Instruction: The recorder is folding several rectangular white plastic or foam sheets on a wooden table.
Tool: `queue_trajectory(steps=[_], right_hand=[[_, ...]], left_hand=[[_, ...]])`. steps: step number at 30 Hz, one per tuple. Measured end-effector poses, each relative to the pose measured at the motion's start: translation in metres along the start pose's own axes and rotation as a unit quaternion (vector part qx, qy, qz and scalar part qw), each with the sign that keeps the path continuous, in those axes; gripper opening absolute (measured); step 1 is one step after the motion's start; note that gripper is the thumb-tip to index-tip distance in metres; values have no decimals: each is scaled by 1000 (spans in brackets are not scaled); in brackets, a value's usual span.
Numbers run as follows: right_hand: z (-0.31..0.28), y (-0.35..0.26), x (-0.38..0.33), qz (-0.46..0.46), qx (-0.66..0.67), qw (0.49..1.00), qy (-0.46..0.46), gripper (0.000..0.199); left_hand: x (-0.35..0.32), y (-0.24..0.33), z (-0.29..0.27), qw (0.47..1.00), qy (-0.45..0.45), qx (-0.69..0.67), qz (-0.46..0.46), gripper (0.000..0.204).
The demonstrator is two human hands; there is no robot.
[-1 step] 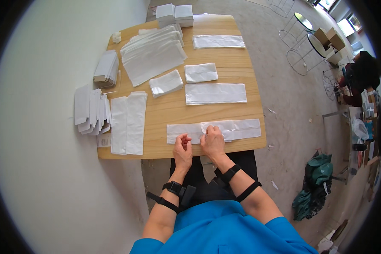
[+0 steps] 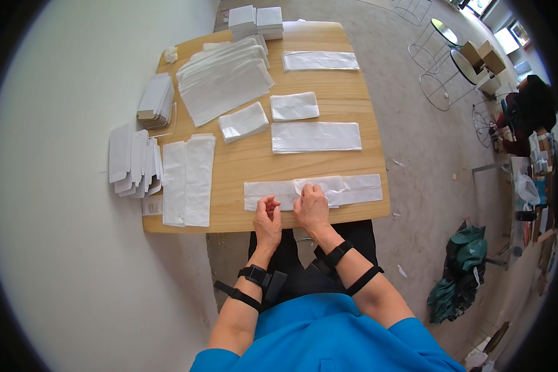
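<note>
A long folded strip of thin, white, slightly see-through sheet (image 2: 361, 188) lies crosswise near the front edge of the table. On its middle is a smaller folded white piece (image 2: 328, 184), its layer slightly raised. My right hand (image 2: 312, 208) presses down there, fingertips pinched on the smaller piece. My left hand (image 2: 268, 218) rests over the strip's near edge, left of my right hand, its fingers loosely curled with nothing seen in them. Beyond the strip lie another folded white strip (image 2: 316, 137) and two shorter folded pieces, one of them a white bundle (image 2: 243, 122).
Fanned white sheets (image 2: 223, 87) cover the table's far left, with white box stacks (image 2: 242, 22) behind. Two long folded sheets (image 2: 188, 180) lie at left, near flat white cartons (image 2: 136, 161) by the wall. A folded strip (image 2: 320, 60) lies far right; a person (image 2: 527, 115) sits beyond.
</note>
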State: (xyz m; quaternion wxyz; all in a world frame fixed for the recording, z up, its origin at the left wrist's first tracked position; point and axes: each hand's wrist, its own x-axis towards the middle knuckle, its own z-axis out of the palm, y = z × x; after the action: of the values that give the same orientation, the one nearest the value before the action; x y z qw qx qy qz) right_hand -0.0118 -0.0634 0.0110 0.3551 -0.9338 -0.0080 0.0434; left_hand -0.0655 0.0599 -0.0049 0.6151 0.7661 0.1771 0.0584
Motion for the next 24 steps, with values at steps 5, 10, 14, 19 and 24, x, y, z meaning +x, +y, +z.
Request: queue_trajectory(steps=[5,10,14,19,24], right_hand=[[-2,13,2,-22,47,998,36,10],[-43,21,2,-23,116,988,100,6],[-78,38,2,62,139,984,97,9],[-104,82,6,123,227,959,115,10],[-116,104,11,177,287,934,116,8]], left_hand=[[2,2,-2,1000,2,14,6,24],[-2,26,-7,981,-20,145,124,28],[-2,47,2,910,-92,298,274,44],[-1,53,22,862,-191,386,267,70],[-1,46,35,841,-225,418,261,82]])
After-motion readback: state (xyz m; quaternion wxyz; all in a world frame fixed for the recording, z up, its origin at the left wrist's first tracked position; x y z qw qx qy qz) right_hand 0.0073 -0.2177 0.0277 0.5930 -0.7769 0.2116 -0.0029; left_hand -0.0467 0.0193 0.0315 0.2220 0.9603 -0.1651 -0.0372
